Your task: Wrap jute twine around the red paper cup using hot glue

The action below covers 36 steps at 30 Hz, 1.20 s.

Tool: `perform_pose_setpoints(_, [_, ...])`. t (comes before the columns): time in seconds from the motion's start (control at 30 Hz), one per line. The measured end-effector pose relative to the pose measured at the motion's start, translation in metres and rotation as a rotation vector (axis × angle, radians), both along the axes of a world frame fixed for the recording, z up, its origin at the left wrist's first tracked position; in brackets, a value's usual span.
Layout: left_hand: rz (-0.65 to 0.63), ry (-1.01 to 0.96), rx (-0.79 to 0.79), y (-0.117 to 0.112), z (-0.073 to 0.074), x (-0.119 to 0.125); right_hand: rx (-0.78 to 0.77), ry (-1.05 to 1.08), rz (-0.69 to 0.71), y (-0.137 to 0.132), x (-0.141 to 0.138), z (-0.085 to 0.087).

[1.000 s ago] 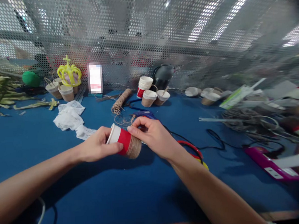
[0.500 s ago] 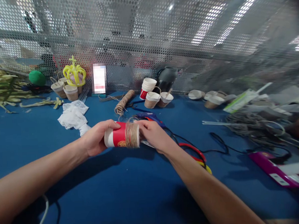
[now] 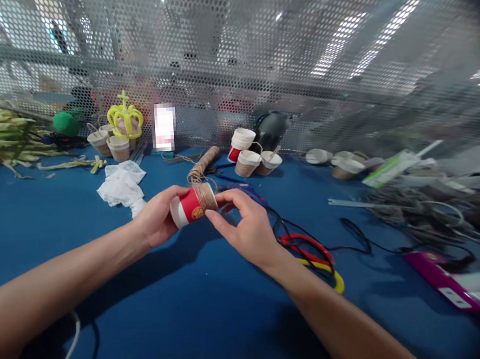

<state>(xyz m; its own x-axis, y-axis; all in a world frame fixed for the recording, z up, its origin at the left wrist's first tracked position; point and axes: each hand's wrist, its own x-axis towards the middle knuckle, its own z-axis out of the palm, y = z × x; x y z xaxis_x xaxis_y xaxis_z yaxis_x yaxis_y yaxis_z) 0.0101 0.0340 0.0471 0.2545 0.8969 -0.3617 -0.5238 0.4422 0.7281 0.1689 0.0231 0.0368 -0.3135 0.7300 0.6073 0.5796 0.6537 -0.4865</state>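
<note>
My left hand [image 3: 161, 214] is wrapped around a red-and-white paper cup [image 3: 187, 208], which lies on its side in the air above the table. Jute twine [image 3: 204, 198] is wound around the cup's right part. My right hand [image 3: 244, 220] is at that twine-covered end, thumb on the lower side and fingertips at the end's edge. A loose strand runs from the cup toward a twine roll [image 3: 204, 163] behind it. Just beyond my right hand lies a blue glue gun [image 3: 244, 191], partly covered by the fingers.
Scissors with red and yellow handles [image 3: 309, 248] lie beside black cable at the right. Small twine-covered cups [image 3: 247, 163], a white cloth [image 3: 120, 184], a yellow crown [image 3: 125, 121] and a phone [image 3: 164, 127] stand further back. A purple power strip [image 3: 445, 280] lies at right, a perforated metal screen [image 3: 217, 67] behind.
The cup has tilted, its right end now higher. My right thumb has come around to the front of the twine-wound end, and the fingers have spread further apart.
</note>
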Motion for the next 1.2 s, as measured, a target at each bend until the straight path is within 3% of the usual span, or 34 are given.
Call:
perform_pose_setpoints(0.5, [0.030, 0.046, 0.000, -0.004, 0.001, 0.003, 0.029, -0.024, -0.085, -0.002, -0.005, -0.007])
perform_pose_setpoints(0.87, [0.051, 0.106, 0.094, 0.001, -0.009, 0.002, -0.019, -0.051, -0.081, -0.006, -0.008, -0.009])
perform_pose_setpoints(1.0, [0.061, 0.167, 0.277, 0.001, -0.016, 0.000, -0.189, 0.071, -0.024, -0.005, -0.002, -0.003])
perform_pose_setpoints(1.2, [-0.164, 0.381, 0.559, -0.006, -0.022, -0.004, -0.557, 0.326, -0.016, 0.001, 0.010, 0.005])
